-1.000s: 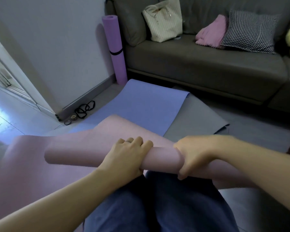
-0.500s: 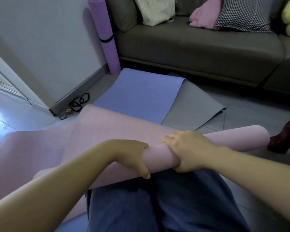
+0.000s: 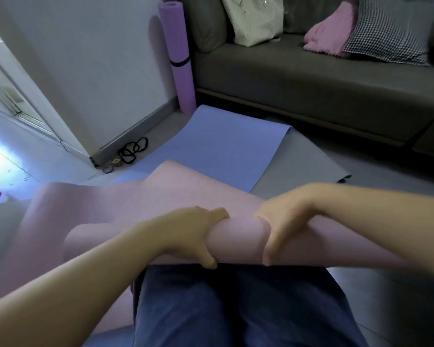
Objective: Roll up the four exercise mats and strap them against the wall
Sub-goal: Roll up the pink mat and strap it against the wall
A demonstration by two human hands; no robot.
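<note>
A pink mat [image 3: 238,236] lies half rolled across my lap, its loose end spreading away to the left over the floor. My left hand [image 3: 198,234] grips the roll near its middle, fingers curled over the top. My right hand [image 3: 278,221] grips it just to the right. A blue mat [image 3: 211,146] lies flat on the floor ahead, overlapping a grey mat [image 3: 303,166]. A purple mat [image 3: 178,61], rolled and held by a black strap, stands upright against the wall beside the sofa.
Several black straps [image 3: 133,149] and small rings lie on the floor at the wall's foot. A dark grey sofa [image 3: 311,81] with a bag, a pink cloth and a checked cushion fills the back. An open doorway is at the left.
The roll has turned in my hands and swung back level across my lap. Both hands have shifted their hold on it, and my head has tilted up a little.
</note>
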